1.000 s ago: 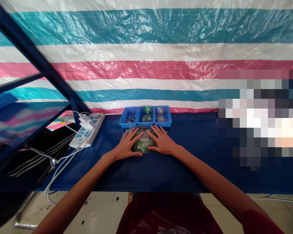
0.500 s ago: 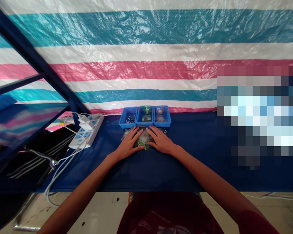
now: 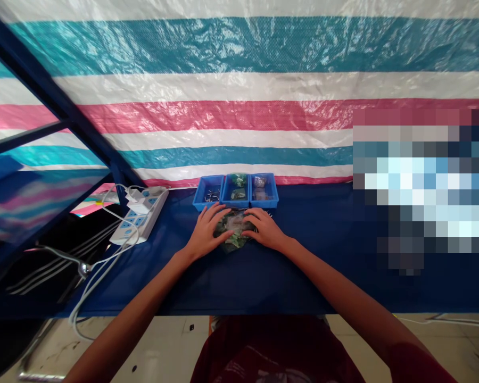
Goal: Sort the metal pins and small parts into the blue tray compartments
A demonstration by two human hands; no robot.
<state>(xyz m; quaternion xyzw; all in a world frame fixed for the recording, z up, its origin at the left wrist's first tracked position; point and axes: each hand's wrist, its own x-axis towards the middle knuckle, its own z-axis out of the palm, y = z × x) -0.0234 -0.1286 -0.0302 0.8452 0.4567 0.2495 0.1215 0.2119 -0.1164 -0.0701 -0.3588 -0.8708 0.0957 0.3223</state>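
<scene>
A loose pile of small clear plastic bags (image 3: 235,222), some with green contents, lies on the dark blue tabletop. My left hand (image 3: 208,230) rests against the pile's left side, fingers spread. On the right side, my right hand (image 3: 265,229) lies with its fingers apart and slightly bent over the bags. Neither hand is closed around anything that I can see. Just beyond stand three blue trays: the left tray (image 3: 199,204) holds small dark pin-like metal parts, the middle tray (image 3: 235,204) green bagged pieces, the right tray (image 3: 264,204) clear bags.
At the left a white power strip (image 3: 144,226) with a plugged-in adapter trails white cables (image 3: 88,291) over the table edge. A blue metal frame (image 3: 90,135) rises there. Striped plastic sheeting (image 3: 231,114) hangs behind the table. A pixelated patch covers the right side.
My hands have drawn slightly apart, exposing more of the bags between them. The fingers of my right hand are more bent. The trays stay in place.
</scene>
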